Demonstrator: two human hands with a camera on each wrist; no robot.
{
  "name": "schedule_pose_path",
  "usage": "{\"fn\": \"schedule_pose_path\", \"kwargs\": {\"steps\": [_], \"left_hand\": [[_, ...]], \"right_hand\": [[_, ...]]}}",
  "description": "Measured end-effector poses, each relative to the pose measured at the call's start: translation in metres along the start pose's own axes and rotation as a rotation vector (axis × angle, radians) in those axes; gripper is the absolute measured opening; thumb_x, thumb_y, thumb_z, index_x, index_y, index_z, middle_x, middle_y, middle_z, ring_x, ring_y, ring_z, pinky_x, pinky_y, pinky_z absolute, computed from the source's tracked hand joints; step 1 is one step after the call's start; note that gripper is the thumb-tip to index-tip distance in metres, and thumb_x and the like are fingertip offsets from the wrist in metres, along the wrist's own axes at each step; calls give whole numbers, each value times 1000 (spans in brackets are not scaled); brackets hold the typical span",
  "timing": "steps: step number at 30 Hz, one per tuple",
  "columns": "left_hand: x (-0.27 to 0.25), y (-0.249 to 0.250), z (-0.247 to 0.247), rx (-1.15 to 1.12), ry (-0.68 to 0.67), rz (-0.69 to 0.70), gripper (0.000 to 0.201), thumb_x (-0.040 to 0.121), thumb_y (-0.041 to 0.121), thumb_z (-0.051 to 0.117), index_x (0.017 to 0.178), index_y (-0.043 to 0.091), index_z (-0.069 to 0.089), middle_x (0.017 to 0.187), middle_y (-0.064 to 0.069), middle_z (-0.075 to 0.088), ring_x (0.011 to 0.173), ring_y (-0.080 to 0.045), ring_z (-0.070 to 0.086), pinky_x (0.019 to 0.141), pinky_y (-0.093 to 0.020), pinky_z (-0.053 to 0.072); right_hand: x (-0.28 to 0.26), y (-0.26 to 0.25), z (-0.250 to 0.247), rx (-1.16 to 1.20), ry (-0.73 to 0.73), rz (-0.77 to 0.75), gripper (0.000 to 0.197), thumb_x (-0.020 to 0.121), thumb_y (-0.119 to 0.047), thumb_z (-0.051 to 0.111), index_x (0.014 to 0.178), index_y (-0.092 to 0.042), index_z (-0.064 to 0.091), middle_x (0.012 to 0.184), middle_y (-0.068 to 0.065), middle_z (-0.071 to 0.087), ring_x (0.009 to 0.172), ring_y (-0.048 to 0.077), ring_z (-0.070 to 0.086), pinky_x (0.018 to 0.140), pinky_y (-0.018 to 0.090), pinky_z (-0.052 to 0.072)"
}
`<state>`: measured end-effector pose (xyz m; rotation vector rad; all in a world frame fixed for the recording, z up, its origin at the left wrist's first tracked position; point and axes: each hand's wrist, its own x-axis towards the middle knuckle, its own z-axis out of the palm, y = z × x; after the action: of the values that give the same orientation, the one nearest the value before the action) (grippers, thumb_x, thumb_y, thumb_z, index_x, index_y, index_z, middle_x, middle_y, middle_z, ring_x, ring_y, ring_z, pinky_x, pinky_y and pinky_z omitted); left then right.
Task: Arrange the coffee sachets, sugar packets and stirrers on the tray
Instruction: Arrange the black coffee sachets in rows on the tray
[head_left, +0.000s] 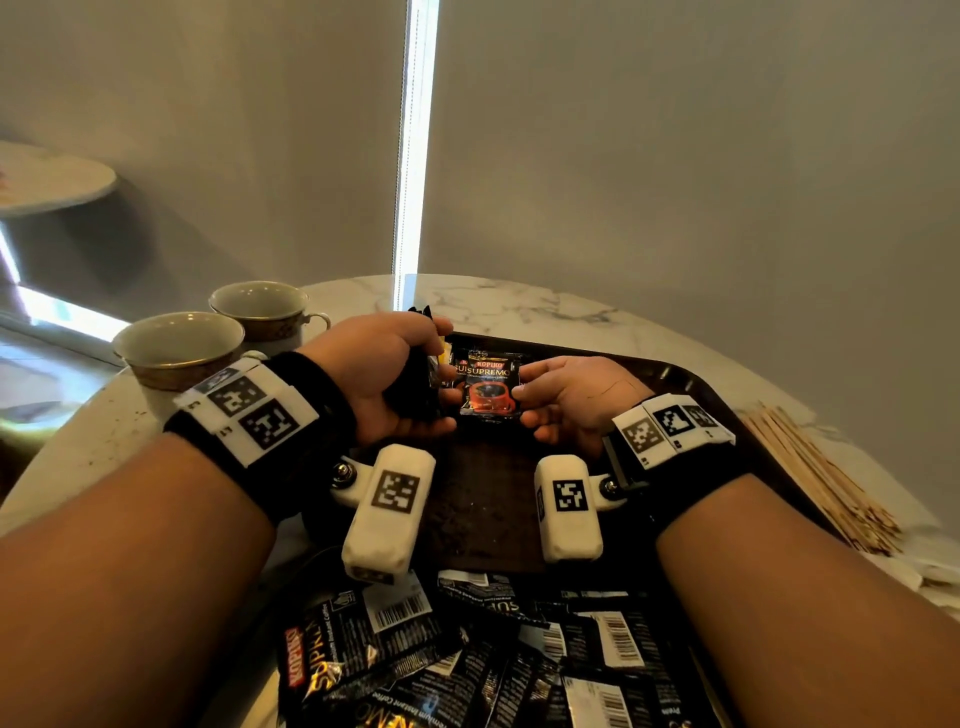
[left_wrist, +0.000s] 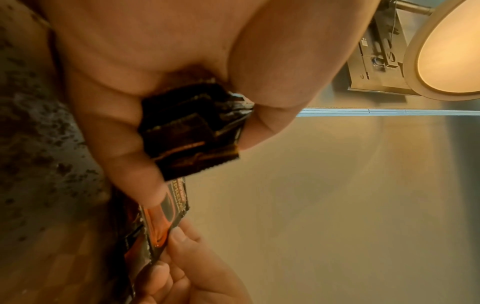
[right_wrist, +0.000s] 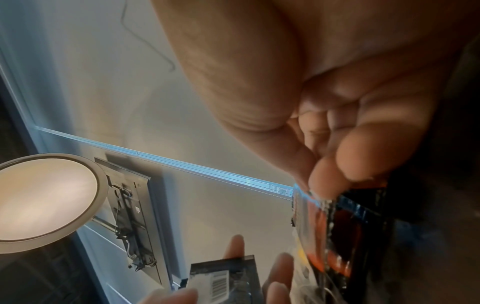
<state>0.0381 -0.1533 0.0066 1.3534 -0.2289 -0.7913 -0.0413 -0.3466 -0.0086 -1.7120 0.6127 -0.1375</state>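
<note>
My left hand (head_left: 400, 379) grips a stack of black coffee sachets (left_wrist: 192, 127) upright over the dark tray (head_left: 675, 374). Its fingertips also touch the left edge of a single black-and-red coffee sachet (head_left: 488, 387), which faces me. My right hand (head_left: 561, 400) pinches that sachet's right edge between thumb and fingers (right_wrist: 337, 176). A heap of several more black sachets (head_left: 493, 649) lies at the tray's near end. Wooden stirrers (head_left: 826, 483) lie bundled on the table right of the tray. No sugar packets can be made out.
Two empty teacups (head_left: 182, 348) (head_left: 260, 306) stand on the marble table (head_left: 519, 301) at the left, close to my left wrist. The tray's middle (head_left: 483, 499) is bare dark surface. A second round table (head_left: 52, 176) stands far left.
</note>
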Motion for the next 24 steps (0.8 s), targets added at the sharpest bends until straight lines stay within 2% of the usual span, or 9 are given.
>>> {"fn": "schedule_pose_path", "kwargs": {"steps": [10,15,20,22,24], "left_hand": [[3,-5,2,61,18,-35,27,93,10,47,111,25,62,108,-16,57,86,-30,62,60,-43,59],[3,-5,4,81,26,-50,25,95,14,49,113,26,60,110,-17,57,90,-31,63,57,-42,58],[1,-5,6,89,28,-56,23,97,15,48,118,22,57,105,-15,56,86,-29,62,58,-40,58],[1,-4,6,94,33,-57,26,98,15,48,122,21,56,107,-16,56,88,-29,62,61,-41,57],[1,-5,6,99,32,-63,26,97,14,48,120,24,57,111,-17,56,94,-30,61,64,-42,57]], "right_hand": [[-1,-1,2,-70,-41,2,27,89,-1,69,113,-11,62,91,13,72,58,13,65,52,28,53],[-4,-4,2,-95,-55,4,25,90,0,67,112,-11,61,89,13,71,57,13,65,54,26,55],[-7,-4,3,-102,-53,-1,24,90,1,67,110,-9,62,80,10,69,52,11,62,46,24,50],[-7,-6,4,-109,-53,-6,24,90,2,67,111,-9,62,82,11,69,52,11,62,45,24,49],[-8,-6,3,-118,-51,-3,25,89,2,67,112,-9,62,86,12,70,55,12,63,46,24,49]]}}
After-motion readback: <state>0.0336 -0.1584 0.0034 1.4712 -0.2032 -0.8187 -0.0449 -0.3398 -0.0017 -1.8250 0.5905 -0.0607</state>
